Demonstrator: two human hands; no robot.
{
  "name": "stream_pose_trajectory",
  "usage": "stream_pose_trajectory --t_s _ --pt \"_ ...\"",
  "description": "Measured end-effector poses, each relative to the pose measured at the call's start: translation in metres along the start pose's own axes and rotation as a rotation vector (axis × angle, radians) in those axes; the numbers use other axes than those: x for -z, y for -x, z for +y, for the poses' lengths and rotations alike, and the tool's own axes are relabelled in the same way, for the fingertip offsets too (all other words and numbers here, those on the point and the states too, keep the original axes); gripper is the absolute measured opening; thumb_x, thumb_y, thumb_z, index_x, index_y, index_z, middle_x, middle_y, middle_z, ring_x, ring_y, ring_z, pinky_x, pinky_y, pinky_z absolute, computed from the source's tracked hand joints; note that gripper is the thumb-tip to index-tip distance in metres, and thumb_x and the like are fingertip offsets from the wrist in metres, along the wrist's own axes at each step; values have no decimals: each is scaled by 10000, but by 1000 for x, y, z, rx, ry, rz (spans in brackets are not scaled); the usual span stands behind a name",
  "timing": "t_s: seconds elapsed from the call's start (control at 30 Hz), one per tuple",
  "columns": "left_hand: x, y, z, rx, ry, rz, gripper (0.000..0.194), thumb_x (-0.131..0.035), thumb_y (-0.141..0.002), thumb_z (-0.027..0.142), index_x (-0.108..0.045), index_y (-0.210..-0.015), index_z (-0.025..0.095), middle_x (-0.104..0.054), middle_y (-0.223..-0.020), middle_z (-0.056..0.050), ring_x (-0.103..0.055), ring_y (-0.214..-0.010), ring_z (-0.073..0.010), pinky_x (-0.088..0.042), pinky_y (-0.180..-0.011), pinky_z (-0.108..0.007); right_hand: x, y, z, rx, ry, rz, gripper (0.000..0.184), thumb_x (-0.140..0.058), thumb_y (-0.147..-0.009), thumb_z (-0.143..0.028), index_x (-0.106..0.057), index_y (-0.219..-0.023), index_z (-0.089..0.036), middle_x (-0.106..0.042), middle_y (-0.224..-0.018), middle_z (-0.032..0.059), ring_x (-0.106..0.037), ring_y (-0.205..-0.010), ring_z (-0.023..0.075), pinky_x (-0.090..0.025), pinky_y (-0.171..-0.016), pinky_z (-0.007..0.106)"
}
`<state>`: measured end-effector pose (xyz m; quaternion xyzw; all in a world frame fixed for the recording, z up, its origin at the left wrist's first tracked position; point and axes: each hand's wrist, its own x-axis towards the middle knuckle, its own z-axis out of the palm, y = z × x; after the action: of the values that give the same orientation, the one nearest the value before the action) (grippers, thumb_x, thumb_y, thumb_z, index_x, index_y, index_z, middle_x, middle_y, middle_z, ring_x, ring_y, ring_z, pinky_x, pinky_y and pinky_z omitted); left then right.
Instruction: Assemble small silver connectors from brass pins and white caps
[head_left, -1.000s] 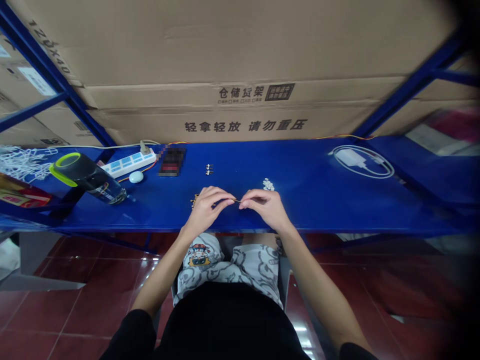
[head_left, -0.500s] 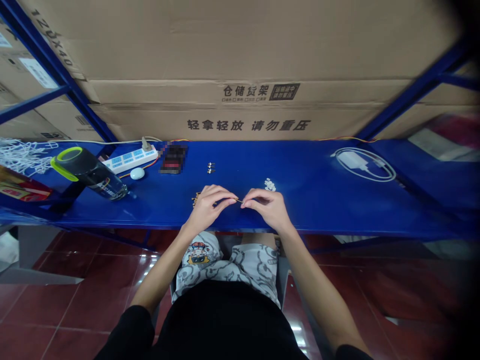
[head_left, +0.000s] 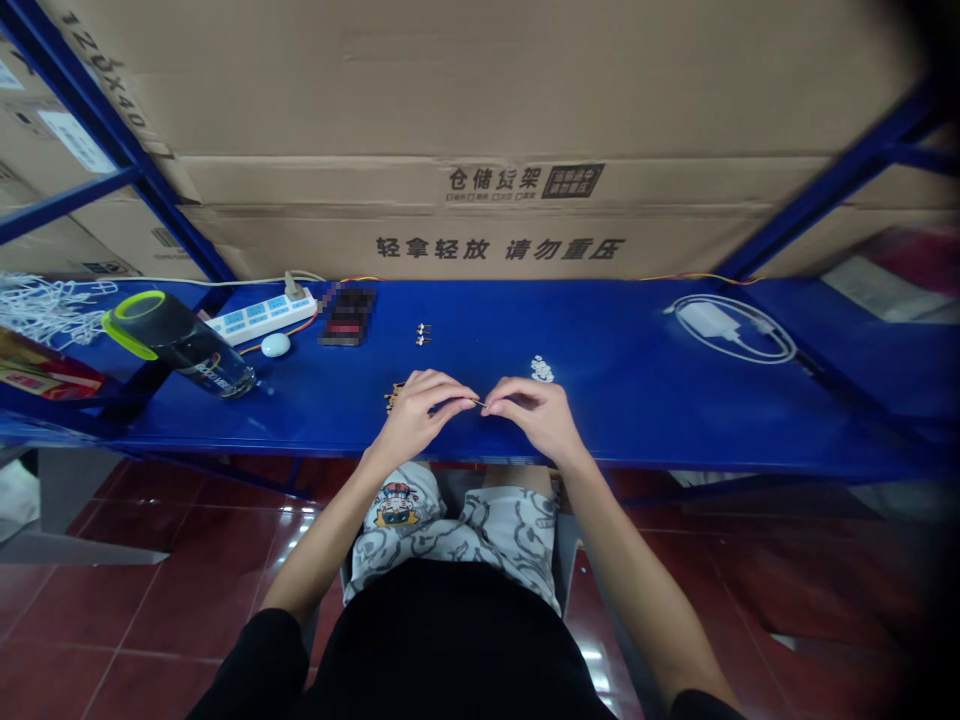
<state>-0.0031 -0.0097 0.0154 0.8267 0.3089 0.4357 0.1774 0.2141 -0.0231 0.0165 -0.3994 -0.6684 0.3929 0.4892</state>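
On the blue steel shelf (head_left: 645, 425), a heap of small brass parts (head_left: 391, 398) lies just beside the left hand (head_left: 414, 420); its grip is pinched nearly closed on a thin metal pin (head_left: 466, 400); the right hand (head_left: 540, 420) pinches the pin's tip, its grip equally tight, just below a cluster of small white pieces (head_left: 541, 370).

The thin rod (head_left: 478, 402) showed a brassy gold against the glossy blue shelf (head_left: 622, 430). At the shelf's left end, the dark bottle (head_left: 176, 345) had a lime-green rim. The shorts (head_left: 450, 530) were pale grey with darker cartoon outlines.
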Motion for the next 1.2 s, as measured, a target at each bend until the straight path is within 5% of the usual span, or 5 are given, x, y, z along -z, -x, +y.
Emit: stream_pose_trajectory --t_s 0.63,1.2 --pt "-1 1 -2 -54 -79 10 217 -579 -1039 369 -743 -1038 227 -761 -966 -37 -668 -908 -186 -435 -836 -351 -3 0 -5 -86 -54 -82 245 -782 -843 -446 -735 -773 -216 -762 -761 30 -702 -720 186 -571 -731 335" --pt "-1 1 -3 -54 -53 7 238 -583 -1035 390 -744 -1020 216 -758 -959 -43 -661 -893 -184 -451 -835 -348 -6 0 -2 6 42 48 151 -757 -877 -357 -731 -813 -222 -744 -761 4 -683 -711 170 -535 -727 313"
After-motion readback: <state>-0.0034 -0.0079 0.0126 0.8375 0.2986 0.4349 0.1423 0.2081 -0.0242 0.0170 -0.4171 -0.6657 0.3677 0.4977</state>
